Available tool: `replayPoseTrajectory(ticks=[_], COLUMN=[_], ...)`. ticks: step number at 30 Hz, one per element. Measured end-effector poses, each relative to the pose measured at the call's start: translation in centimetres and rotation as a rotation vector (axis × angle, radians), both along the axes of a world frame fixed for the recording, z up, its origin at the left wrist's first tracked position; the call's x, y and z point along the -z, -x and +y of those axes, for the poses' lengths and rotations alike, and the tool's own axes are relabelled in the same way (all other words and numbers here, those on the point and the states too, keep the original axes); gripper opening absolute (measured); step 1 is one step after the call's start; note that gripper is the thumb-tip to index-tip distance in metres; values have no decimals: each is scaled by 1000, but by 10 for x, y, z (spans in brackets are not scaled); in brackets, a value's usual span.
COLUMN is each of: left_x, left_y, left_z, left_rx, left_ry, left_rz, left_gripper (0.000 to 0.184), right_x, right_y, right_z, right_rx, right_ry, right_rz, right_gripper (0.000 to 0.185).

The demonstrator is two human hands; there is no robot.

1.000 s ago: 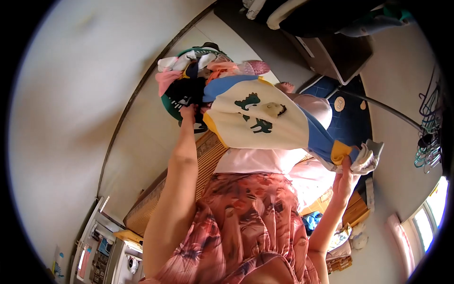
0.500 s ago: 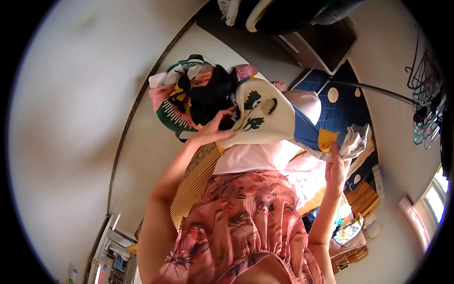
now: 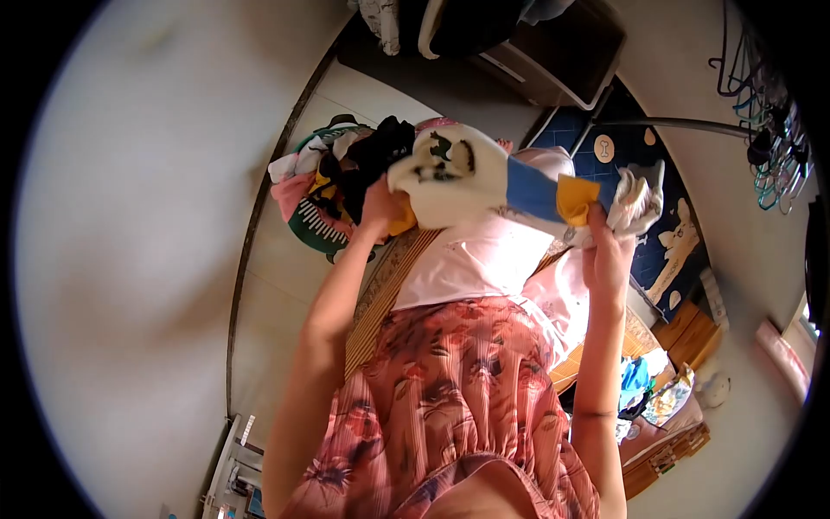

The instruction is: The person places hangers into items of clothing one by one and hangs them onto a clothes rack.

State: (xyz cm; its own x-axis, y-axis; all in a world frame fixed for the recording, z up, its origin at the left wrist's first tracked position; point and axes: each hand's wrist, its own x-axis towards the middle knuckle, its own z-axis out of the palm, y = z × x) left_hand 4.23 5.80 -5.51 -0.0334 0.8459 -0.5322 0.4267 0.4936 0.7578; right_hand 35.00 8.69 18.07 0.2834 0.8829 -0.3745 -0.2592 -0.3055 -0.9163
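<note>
A child's top (image 3: 471, 186), cream with a dark green dinosaur print, a blue section and yellow parts, stretches between my two hands above my lap. My left hand (image 3: 378, 206) is closed at its left side, by a yellow part; the cloth hides some fingers. My right hand (image 3: 610, 246) pinches the top beside the yellow piece at its right end. White bunched cloth (image 3: 634, 203) sticks up just beyond my right fingers; whether it belongs to the top I cannot tell. Left of the top, a green basket (image 3: 313, 232) holds heaped clothes (image 3: 367, 164), black, pink, white and yellow.
Hangers (image 3: 765, 130) dangle at the upper right near a metal bar (image 3: 692, 125). A dark blue patterned mat (image 3: 622, 156) lies beyond my legs. A dark box-like piece of furniture (image 3: 562, 52) stands at the top. More clothes (image 3: 648, 389) lie at the lower right.
The top has swung up and left, its printed part blurred and more folded. My left hand has moved up, and my right hand has risen slightly, still on the cloth. The view has shifted.
</note>
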Motion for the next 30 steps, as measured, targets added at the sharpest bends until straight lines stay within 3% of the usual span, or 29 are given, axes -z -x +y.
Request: replayPoseTrajectory(ticks=[2,3,4,5,9,10,13,15,17,20,22,23,26,28,29,30], left_x=[12,-27,-51,-75,-150,-225,-208,-213,-195,-159,-111,-103,-95,-136,-112,-109], left_y=[13,14,24,33,86,56,126,128,107,63,37,22,-31,-61,-74,-80], left_z=[11,21,30,40,62,66,58,51,51,44,33,29,13,20,22,25], left_rx=[-243,-586,-691,-886,-920,-1073,-781,-471,-242,-96,91,140,279,477,454,622], left_ry=[-191,-162,-179,-223,-582,-489,-553,-572,-578,-406,-440,-441,-439,-472,-561,-580], left_rz=[57,-339,-321,-560,-936,-888,-354,102,264,311,322,207,-324,-291,-222,-24], left_gripper=[30,25,29,30,43,43,34,29,28,30,30,33,60,82,90,94], right_x=[11,25,28,33,55,54,27,24,24,-22,-63,-61,-89,-103,-107,-110], right_y=[-22,-40,-36,-36,-17,-13,-18,-31,-49,-60,-59,-91,-116,-128,-130,-131], right_z=[16,20,27,29,40,40,37,29,25,17,12,7,-1,-2,-2,1], right_rx=[-76,-162,-180,-202,-278,-267,-346,-237,-173,-258,-7,-8,165,206,218,222], right_ry=[7,55,46,57,106,80,74,-34,-44,-205,-5,-126,-276,-297,-300,-297], right_rz=[-19,-146,-120,-130,-46,-7,-275,-201,-215,-122,-304,-279,-299,-365,-386,-407], right_gripper=[42,40,36,33,27,27,22,20,20,19,23,35,36,37,37,37])
